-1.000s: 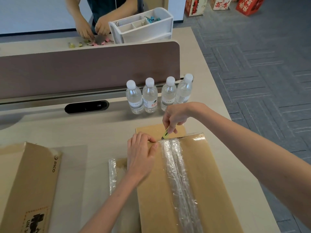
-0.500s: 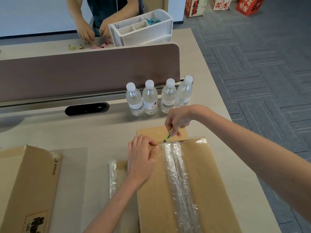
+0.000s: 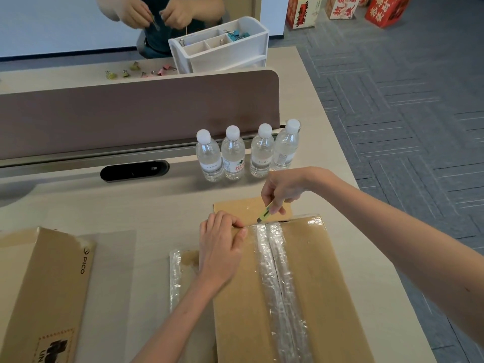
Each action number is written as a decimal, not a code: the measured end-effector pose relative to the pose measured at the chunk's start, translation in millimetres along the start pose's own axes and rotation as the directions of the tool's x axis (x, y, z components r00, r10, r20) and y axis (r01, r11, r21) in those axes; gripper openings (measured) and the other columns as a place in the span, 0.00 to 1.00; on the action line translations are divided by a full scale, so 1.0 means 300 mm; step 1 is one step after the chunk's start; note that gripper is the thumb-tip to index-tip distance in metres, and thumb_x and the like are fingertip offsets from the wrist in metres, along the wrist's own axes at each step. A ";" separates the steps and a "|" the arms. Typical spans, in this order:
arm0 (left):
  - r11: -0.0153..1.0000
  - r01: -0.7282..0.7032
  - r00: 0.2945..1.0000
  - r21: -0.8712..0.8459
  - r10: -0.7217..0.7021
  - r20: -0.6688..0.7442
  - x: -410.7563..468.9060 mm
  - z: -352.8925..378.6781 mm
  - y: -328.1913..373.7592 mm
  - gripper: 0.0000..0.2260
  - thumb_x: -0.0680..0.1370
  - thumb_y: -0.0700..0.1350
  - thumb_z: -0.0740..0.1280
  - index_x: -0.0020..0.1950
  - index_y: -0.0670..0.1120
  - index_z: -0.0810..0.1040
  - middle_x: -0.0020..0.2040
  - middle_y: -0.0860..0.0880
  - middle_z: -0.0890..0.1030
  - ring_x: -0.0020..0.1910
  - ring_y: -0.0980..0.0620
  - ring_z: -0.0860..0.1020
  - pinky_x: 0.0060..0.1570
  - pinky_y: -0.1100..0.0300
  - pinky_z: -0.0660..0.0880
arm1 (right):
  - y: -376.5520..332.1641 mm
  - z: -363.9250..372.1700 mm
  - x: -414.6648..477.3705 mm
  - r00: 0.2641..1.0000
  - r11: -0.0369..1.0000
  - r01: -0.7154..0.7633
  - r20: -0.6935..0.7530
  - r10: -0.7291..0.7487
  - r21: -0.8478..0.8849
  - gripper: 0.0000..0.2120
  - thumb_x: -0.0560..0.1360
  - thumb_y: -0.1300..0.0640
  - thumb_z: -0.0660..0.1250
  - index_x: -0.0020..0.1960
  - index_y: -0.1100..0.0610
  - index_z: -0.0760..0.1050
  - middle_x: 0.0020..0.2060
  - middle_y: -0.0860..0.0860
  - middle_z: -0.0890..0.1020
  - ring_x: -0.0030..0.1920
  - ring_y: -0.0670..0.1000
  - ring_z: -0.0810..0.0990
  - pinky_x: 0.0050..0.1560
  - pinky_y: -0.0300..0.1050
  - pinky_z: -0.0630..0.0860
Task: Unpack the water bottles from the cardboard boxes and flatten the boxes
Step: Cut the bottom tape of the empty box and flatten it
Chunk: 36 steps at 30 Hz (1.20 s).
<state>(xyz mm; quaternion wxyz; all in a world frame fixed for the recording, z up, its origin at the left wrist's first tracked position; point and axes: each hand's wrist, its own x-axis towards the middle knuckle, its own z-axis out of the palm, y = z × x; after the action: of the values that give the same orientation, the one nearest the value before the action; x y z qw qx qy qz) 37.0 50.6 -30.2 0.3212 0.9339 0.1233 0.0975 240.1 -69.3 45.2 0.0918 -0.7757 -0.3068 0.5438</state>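
Head view is showing you gripping a yellow-green cutter (image 3: 265, 214) in your right hand (image 3: 281, 188). Your fingers (image 3: 277, 205) are curling tightly round its handle, and its tip is pointing down from them onto the far edge of the cardboard box (image 3: 327, 284). It is meeting that edge just where the wrinkled clear tape (image 3: 277, 284) begins. A flap (image 3: 235, 208) is lying flat on the desk (image 3: 131, 205) under those fingers, beyond the box.

Your left hand (image 3: 220, 247) is resting on the box top, just left of the cutter tip. Its fingers are bending at the knuckles, and thumb and forefinger are meeting at the far edge beside the tape. You cannot tell whether they are pinching the edge or only pressing on it.

Four water bottles (image 3: 233, 155) are standing upright in a row just beyond your right fingers, against the brown divider panel (image 3: 131, 113). A second cardboard box (image 3: 44, 284) is lying well to the left of your left fingers.

Past the divider, another person's hands (image 3: 157, 14) are working above some binder clips (image 3: 136, 70), next to a white organiser (image 3: 222, 48).
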 end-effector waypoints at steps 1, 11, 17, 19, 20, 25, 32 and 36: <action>1.000 -0.001 1.000 0.000 0.001 0.003 0.000 -0.001 0.000 0.01 0.77 0.49 0.62 0.47 0.53 0.72 0.47 0.59 0.73 0.50 0.56 0.69 0.54 0.61 0.61 | 0.003 0.003 -0.003 1.000 1.000 0.003 -0.002 -0.003 0.019 0.07 0.73 0.64 0.71 0.36 0.57 0.78 0.30 0.52 0.81 0.24 0.48 0.61 0.27 0.40 0.57; 1.000 -0.013 1.000 0.010 0.013 0.015 -0.003 0.000 0.001 0.02 0.78 0.46 0.65 0.47 0.52 0.72 0.47 0.59 0.73 0.50 0.57 0.69 0.54 0.62 0.61 | 0.019 0.021 -0.034 0.999 0.997 -0.014 -0.033 0.016 0.075 0.08 0.73 0.64 0.71 0.36 0.58 0.77 0.28 0.51 0.80 0.25 0.48 0.60 0.26 0.39 0.56; 1.000 -0.026 1.000 0.001 0.026 -0.004 0.000 -0.002 -0.001 0.01 0.77 0.47 0.64 0.46 0.52 0.72 0.46 0.58 0.74 0.49 0.56 0.69 0.54 0.63 0.60 | 0.084 0.049 -0.079 0.996 0.991 -0.012 -0.082 0.023 0.136 0.07 0.72 0.63 0.71 0.36 0.58 0.79 0.29 0.51 0.80 0.26 0.49 0.60 0.28 0.41 0.55; 0.999 -0.035 0.999 -0.010 0.035 -0.021 -0.002 0.000 -0.001 0.02 0.76 0.47 0.65 0.46 0.51 0.73 0.46 0.58 0.74 0.49 0.55 0.70 0.53 0.63 0.60 | 0.103 0.063 -0.100 0.991 0.984 0.029 -0.133 -0.006 0.177 0.04 0.72 0.63 0.71 0.39 0.60 0.80 0.29 0.51 0.80 0.25 0.49 0.61 0.27 0.40 0.57; 0.999 -0.044 0.999 -0.009 0.044 -0.029 -0.003 0.001 0.000 0.02 0.76 0.46 0.66 0.46 0.51 0.73 0.46 0.57 0.74 0.49 0.55 0.70 0.53 0.62 0.61 | 0.112 0.064 -0.116 0.986 0.976 0.045 -0.169 -0.008 0.214 0.03 0.73 0.64 0.71 0.40 0.61 0.81 0.29 0.52 0.81 0.24 0.49 0.61 0.26 0.39 0.57; 0.976 -0.173 0.979 0.134 0.186 -0.085 -0.017 0.001 0.030 0.02 0.77 0.42 0.66 0.48 0.46 0.76 0.46 0.52 0.74 0.47 0.51 0.70 0.51 0.58 0.66 | 0.141 0.096 -0.173 0.803 0.920 0.175 -0.592 0.072 0.350 0.04 0.75 0.62 0.69 0.43 0.63 0.79 0.29 0.54 0.82 0.20 0.49 0.69 0.22 0.37 0.63; 0.962 -0.104 0.987 0.252 0.131 -0.094 -0.020 0.021 0.079 0.03 0.77 0.42 0.66 0.45 0.46 0.72 0.43 0.50 0.72 0.43 0.51 0.68 0.45 0.56 0.67 | 0.047 0.397 -0.060 0.485 0.683 0.477 -0.814 0.320 0.553 0.05 0.79 0.60 0.65 0.45 0.60 0.76 0.28 0.60 0.79 0.19 0.53 0.73 0.21 0.40 0.68; 0.978 -0.070 0.991 0.199 0.091 -0.100 -0.013 0.022 0.091 0.06 0.77 0.41 0.65 0.42 0.48 0.69 0.41 0.51 0.71 0.42 0.51 0.66 0.44 0.55 0.67 | 0.059 0.468 -0.013 0.344 0.751 0.470 -0.880 0.328 0.464 0.05 0.79 0.57 0.63 0.45 0.54 0.76 0.25 0.54 0.79 0.23 0.53 0.76 0.28 0.49 0.75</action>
<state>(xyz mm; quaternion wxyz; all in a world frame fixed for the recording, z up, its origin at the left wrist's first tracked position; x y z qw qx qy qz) 39.7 25.0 -18.6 0.2169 0.9584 0.1115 0.1483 119.5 -112.5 -15.3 0.5404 -0.8387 -0.0221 0.0636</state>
